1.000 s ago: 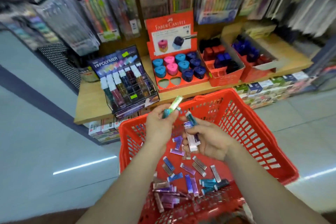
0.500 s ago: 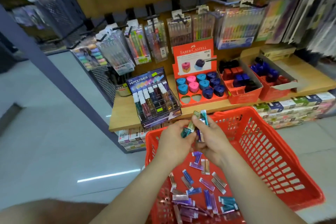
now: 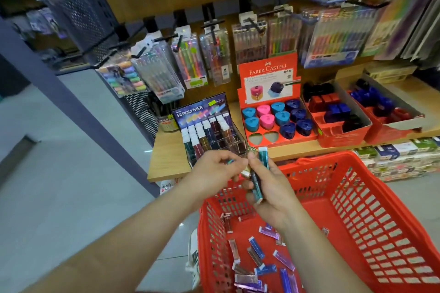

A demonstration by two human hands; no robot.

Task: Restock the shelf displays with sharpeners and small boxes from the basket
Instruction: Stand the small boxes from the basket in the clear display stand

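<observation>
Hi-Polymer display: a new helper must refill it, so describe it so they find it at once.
Look along the wooden shelf behind the red basket, towards its left end. There, left of the red Faber-Castell sharpener tray, stands the Hi-Polymer display. It is the only dark, clear-walled rack, holding slim upright white-capped cases rather than sharpeners.

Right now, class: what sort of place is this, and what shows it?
Likely a stationery shop: clear pen packs hanging on hooks, a red cardboard Faber-Castell sharpener display, and a red plastic basket.
</observation>
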